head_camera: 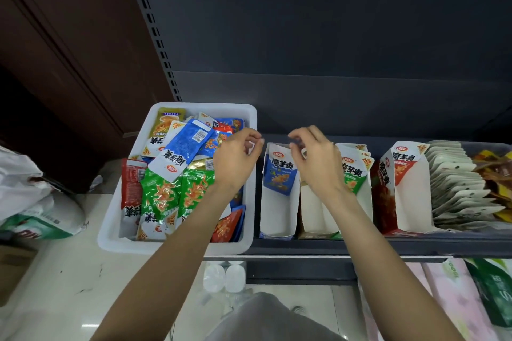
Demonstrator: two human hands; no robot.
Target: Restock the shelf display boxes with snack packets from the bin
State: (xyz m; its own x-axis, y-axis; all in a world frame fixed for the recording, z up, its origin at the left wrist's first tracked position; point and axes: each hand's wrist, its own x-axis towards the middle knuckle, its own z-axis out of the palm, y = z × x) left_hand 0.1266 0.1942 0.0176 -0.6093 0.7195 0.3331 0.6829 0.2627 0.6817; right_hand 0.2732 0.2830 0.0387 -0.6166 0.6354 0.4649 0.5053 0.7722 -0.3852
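A white bin (110, 230) holds several blue, green, red and yellow snack packets (177, 152). To its right, three open display boxes stand on the shelf. The left box (277, 216) holds one blue packet (279, 174) upright at its back. The middle box (315, 219) has green packets (354, 171) at the back. The red box (404, 202) stands furthest right. My left hand (235, 158) hovers over the bin's right side, fingers loosely curled, holding nothing. My right hand (315, 155) hangs above the left and middle boxes, fingers loosely curled and empty.
A row of white packets (457, 183) fills the shelf right of the red box. The dark shelf edge (360, 249) runs along the front. White sacks (33, 196) lie on the floor at left. Pink and green packs (471, 299) sit on the lower level.
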